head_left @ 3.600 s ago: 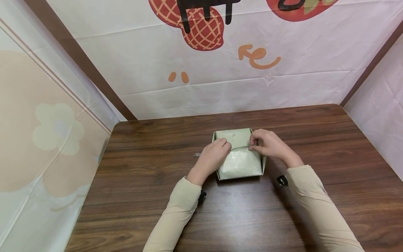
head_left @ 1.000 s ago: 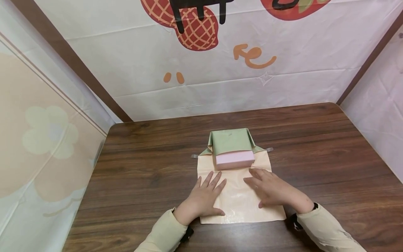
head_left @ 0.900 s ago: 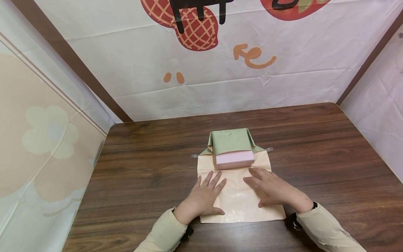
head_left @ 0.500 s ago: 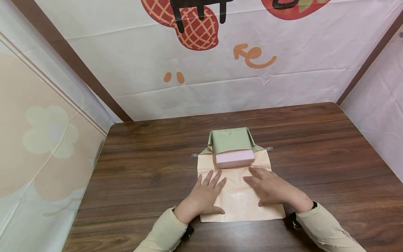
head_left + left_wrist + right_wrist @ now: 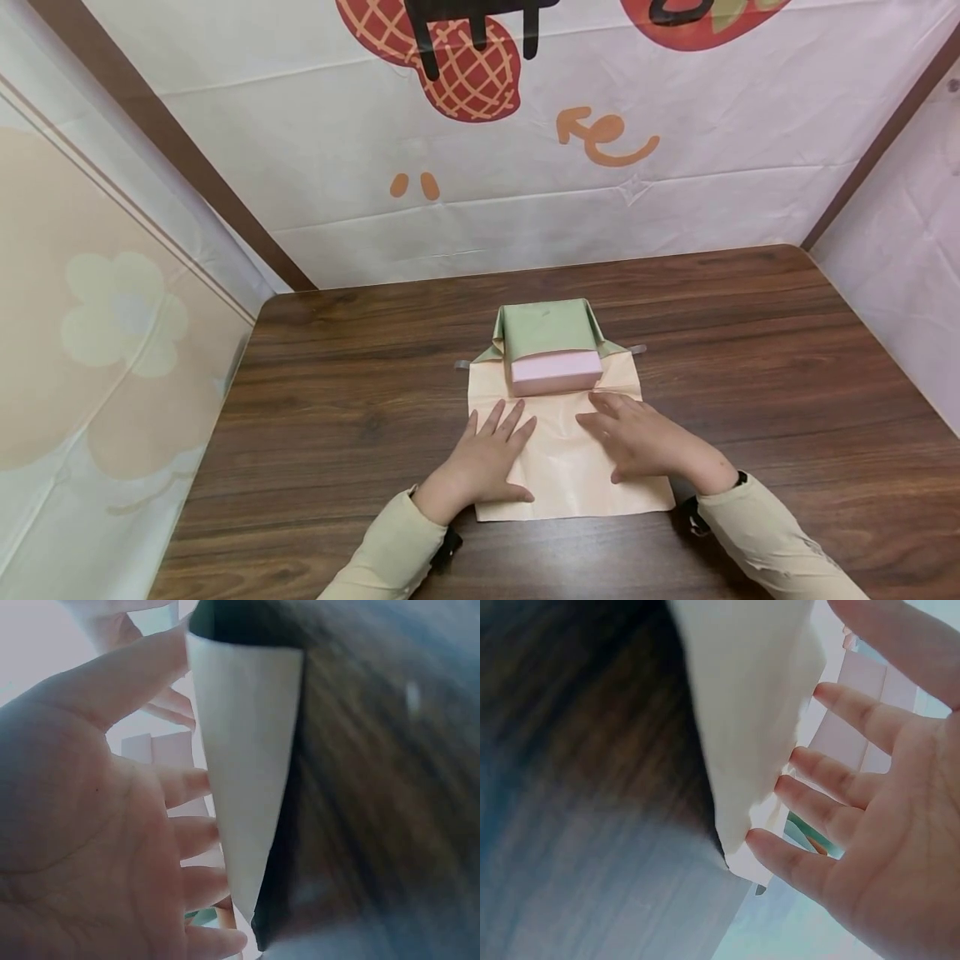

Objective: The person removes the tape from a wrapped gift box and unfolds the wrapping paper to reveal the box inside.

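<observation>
A pink box (image 5: 557, 373) sits on a sheet of wrapping paper, whose green outer side (image 5: 547, 327) covers the box's back and most of its top. The paper's cream inner side (image 5: 562, 483) lies spread toward the person. My left hand (image 5: 483, 462) rests on the left part of this cream flap, fingers spread and straight. On its right part, my right hand (image 5: 645, 437) touches the paper with extended fingers. In the left wrist view the fingertips meet the paper (image 5: 244, 750) near its edge; in the right wrist view the fingertips touch the paper (image 5: 750, 712) too.
Small clear tape strips stick out at the left (image 5: 462, 364) and right (image 5: 638, 349) of the paper. The brown wooden table (image 5: 337, 450) extends around it. A printed white cloth (image 5: 337, 167) hangs behind the far table edge.
Earlier both hands pinched the flap over the box; it now lies folded down toward the person, exposing pink. In the last half second paper, box and hands shifted slightly away from the person.
</observation>
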`<state>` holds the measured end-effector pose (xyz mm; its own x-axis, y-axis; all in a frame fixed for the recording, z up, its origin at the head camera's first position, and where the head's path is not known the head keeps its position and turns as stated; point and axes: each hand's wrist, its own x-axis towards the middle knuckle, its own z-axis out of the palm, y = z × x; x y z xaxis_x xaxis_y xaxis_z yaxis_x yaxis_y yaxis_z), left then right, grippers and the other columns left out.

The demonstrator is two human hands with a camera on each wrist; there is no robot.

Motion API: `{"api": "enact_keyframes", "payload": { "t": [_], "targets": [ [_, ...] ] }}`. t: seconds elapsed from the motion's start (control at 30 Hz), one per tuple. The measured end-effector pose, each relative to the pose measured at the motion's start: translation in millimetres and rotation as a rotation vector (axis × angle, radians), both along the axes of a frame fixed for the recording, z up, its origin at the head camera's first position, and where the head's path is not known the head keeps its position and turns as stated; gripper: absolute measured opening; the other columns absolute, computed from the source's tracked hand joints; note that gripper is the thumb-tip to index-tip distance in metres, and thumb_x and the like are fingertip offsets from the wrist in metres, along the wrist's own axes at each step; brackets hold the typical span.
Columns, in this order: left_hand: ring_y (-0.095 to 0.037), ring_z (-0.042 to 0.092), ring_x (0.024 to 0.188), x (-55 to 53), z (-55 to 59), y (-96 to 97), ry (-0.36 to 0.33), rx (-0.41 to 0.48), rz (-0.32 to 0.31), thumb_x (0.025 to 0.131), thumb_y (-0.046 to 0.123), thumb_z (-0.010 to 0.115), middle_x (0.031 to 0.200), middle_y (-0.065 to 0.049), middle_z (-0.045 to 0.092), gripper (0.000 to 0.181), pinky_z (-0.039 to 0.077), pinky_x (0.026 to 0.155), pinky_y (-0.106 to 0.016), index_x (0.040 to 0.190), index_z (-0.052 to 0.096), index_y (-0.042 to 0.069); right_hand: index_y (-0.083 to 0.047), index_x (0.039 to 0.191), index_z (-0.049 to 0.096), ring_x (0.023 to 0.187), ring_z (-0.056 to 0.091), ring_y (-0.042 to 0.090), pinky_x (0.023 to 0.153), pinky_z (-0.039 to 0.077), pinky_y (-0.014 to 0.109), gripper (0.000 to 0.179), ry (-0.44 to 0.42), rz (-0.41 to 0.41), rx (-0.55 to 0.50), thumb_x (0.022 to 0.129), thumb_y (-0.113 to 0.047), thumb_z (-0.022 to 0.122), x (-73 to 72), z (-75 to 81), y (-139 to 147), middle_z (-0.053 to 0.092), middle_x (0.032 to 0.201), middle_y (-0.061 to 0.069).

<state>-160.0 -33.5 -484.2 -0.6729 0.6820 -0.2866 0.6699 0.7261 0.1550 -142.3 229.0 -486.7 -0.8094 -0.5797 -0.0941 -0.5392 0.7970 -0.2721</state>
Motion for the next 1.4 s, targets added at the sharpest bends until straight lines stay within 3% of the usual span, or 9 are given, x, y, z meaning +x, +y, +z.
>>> {"api": "enact_keyframes", "payload": {
  "t": [0.37, 0.53, 0.63, 0.73, 0.83, 0.9, 0.97, 1.13, 1.4],
  "targets": [
    [-0.033, 0.004, 0.143, 2.4, -2.7, -5.2, -0.022, 0.016, -0.019, 0.081, 0.06, 0.062, 0.157, -0.011, 0.009, 0.093, 0.014, 0.109, -0.059, 0.152, 0.022, 0.013, -0.004, 0.131, 0.054, 0.127, 0.038, 0.045, 0.096, 0.036, 0.06, 0.081, 0.016, 0.012, -0.024, 0.06, -0.025, 0.086, 5.1, 1.1, 1.2, 0.039, 0.139, 0.029],
    [-0.034, 0.006, 0.143, 1.9, -3.1, -5.3, -0.022, 0.035, -0.024, 0.08, 0.057, 0.065, 0.157, -0.013, 0.011, 0.095, 0.016, 0.109, -0.058, 0.151, 0.024, 0.011, -0.002, 0.129, 0.055, 0.126, 0.039, 0.045, 0.097, 0.036, 0.058, 0.077, 0.025, 0.026, -0.035, 0.061, -0.024, 0.085, 7.4, 3.8, 2.0, 0.039, 0.139, 0.03],
    [-0.034, 0.012, 0.142, 2.2, -0.3, -6.3, -0.001, 0.079, -0.029, 0.082, 0.054, 0.064, 0.156, -0.014, 0.017, 0.09, 0.02, 0.109, -0.056, 0.149, 0.027, 0.006, -0.001, 0.125, 0.058, 0.121, 0.046, 0.041, 0.095, 0.04, 0.054, 0.069, 0.062, 0.035, -0.079, 0.065, -0.025, 0.083, 4.8, 5.6, 4.3, 0.048, 0.132, 0.028],
    [-0.032, 0.027, 0.138, 1.0, 4.2, -9.8, 0.108, 0.164, -0.056, 0.087, 0.048, 0.062, 0.151, -0.016, 0.03, 0.08, 0.029, 0.107, -0.051, 0.145, 0.034, 0.0, -0.001, 0.116, 0.063, 0.104, 0.058, 0.03, 0.087, 0.048, 0.045, 0.051, 0.127, 0.036, -0.15, 0.073, -0.024, 0.079, -0.2, 9.7, 9.0, 0.061, 0.115, 0.017],
    [-0.028, 0.044, 0.128, -1.7, 10.6, -14.0, 0.27, 0.298, -0.061, 0.09, 0.038, 0.063, 0.141, -0.016, 0.046, 0.067, 0.037, 0.102, -0.044, 0.139, 0.043, -0.003, -0.002, 0.104, 0.067, 0.087, 0.063, 0.022, 0.075, 0.051, 0.039, 0.032, 0.217, 0.002, -0.214, 0.079, -0.02, 0.075, -5.2, 16.9, 13.4, 0.064, 0.097, 0.006],
    [-0.026, 0.05, 0.122, -4.3, 14.0, -14.8, 0.367, 0.385, -0.049, 0.089, 0.033, 0.064, 0.134, -0.014, 0.053, 0.058, 0.041, 0.1, -0.04, 0.134, 0.049, -0.001, -0.003, 0.1, 0.068, 0.085, 0.063, 0.022, 0.072, 0.051, 0.039, 0.024, 0.278, -0.047, -0.247, 0.081, -0.017, 0.074, -8.1, 21.4, 14.4, 0.065, 0.094, 0.006],
    [-0.025, 0.053, 0.119, -7.3, 16.7, -13.4, 0.419, 0.457, -0.032, 0.089, 0.028, 0.065, 0.131, -0.013, 0.055, 0.052, 0.042, 0.098, -0.038, 0.13, 0.053, 0.0, -0.004, 0.099, 0.068, 0.09, 0.063, 0.024, 0.074, 0.051, 0.041, 0.022, 0.322, -0.102, -0.273, 0.082, -0.018, 0.073, -11.4, 24.6, 13.5, 0.065, 0.097, 0.007],
    [-0.027, 0.05, 0.121, -14.1, 17.8, -5.2, 0.449, 0.474, -0.035, 0.089, 0.026, 0.064, 0.133, -0.014, 0.052, 0.049, 0.04, 0.1, -0.038, 0.128, 0.054, -0.001, -0.004, 0.102, 0.066, 0.104, 0.059, 0.03, 0.082, 0.049, 0.046, 0.026, 0.384, -0.15, -0.333, 0.082, -0.018, 0.073, -19.6, 25.9, 4.5, 0.061, 0.11, 0.013],
    [-0.029, 0.046, 0.125, -19.9, 15.8, 4.3, 0.447, 0.412, -0.005, 0.092, 0.034, 0.06, 0.136, -0.017, 0.048, 0.056, 0.038, 0.102, -0.04, 0.132, 0.049, -0.004, 0.002, 0.109, 0.065, 0.106, 0.055, 0.031, 0.085, 0.048, 0.046, 0.035, 0.438, -0.122, -0.348, 0.079, -0.013, 0.075, -28.9, 18.9, -7.0, 0.057, 0.114, 0.015]
  ]
}}
